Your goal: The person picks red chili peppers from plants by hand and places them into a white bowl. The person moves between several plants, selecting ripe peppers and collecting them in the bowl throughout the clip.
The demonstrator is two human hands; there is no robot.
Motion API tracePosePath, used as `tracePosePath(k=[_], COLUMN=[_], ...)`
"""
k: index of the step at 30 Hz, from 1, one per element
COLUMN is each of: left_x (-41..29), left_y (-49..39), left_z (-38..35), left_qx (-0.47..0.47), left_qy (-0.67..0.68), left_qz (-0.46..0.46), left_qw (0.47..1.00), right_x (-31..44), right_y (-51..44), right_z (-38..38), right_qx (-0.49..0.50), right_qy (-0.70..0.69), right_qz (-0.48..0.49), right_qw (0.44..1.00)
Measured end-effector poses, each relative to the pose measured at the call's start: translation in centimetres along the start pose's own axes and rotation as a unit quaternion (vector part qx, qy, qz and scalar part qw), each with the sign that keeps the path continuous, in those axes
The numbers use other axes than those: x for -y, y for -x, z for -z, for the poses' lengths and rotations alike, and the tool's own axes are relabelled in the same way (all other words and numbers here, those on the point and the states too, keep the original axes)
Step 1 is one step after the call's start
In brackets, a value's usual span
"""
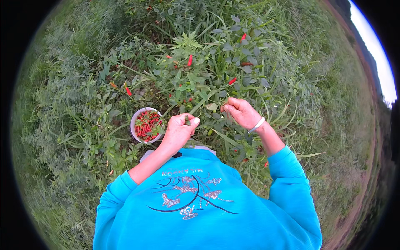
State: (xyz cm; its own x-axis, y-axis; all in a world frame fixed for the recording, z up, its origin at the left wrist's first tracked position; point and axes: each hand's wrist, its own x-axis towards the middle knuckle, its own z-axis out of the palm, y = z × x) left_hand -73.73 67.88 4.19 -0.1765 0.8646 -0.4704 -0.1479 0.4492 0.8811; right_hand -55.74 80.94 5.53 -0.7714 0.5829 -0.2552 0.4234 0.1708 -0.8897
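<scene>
My left hand [180,127] is closed on a small dark green leaf or pepper, its thumb pointing right; which of the two I cannot tell. To its left stands a white round bucket [133,125] holding many red chili peppers [146,125] with a few green leaves. My right hand [240,112], with a pale bracelet at the wrist, pinches a thin green plant stem among the foliage. Just above that hand a red chili pepper [232,81] hangs on a plant. Another red chili pepper [190,60] stands upright further up, between the hands.
Dense grass and weeds surround the pepper plants [250,56]. More chili peppers show at the upper right [243,37] and above the bucket [128,91]. A bare dirt strip [359,206] runs along the right edge of the vegetation.
</scene>
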Motion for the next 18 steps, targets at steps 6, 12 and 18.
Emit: tracePosePath(k=[6,12,18], left_x=[-2.1,-2.0,-2.1], left_y=[-2.2,-3.0,-2.4], left_z=[-1.6,-1.6,-1.4], left_qx=[0.018,0.092,0.188], left_qy=[-0.006,-0.007,0.230], left_qz=[-0.061,-0.002,0.018], left_qw=[0.998,0.996,0.955], right_x=[2.5,2.7,1.2], right_y=[0.1,0.5,0.7], right_z=[-1.4,-1.8,-1.7], right_qx=[-0.027,-0.055,-0.068], right_qy=[0.112,0.189,0.176], right_qz=[0.082,0.168,0.175], right_qw=[0.990,0.966,0.966])
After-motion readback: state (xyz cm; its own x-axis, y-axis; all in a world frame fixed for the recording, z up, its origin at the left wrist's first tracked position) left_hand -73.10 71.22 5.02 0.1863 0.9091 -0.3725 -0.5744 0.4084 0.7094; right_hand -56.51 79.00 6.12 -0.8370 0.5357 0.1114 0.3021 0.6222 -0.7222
